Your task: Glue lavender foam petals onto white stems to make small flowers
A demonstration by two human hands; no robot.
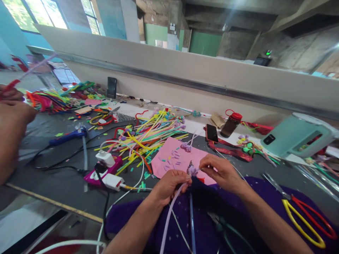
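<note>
My left hand [171,185] is closed on a long lilac pipe cleaner [171,213], which hangs down toward my lap. A small lilac flower cluster [192,170] sits between my two hands, just beyond my left fingertips. My right hand [218,171] pinches at the right side of this cluster; its thumb and forefinger meet around a small lilac end. Behind the hands lies a pink sheet [161,158] with short lilac pieces [173,160] and another lilac cluster [186,146] on it.
Colourful pipe cleaners [153,130], a purple power strip [91,178] with cables and a blue glue gun [67,137] lie left. Scissors [299,208], a phone [212,133], a bottle [231,124] and a mint-green box [296,135] are right. Another person's hands [13,102] are far left.
</note>
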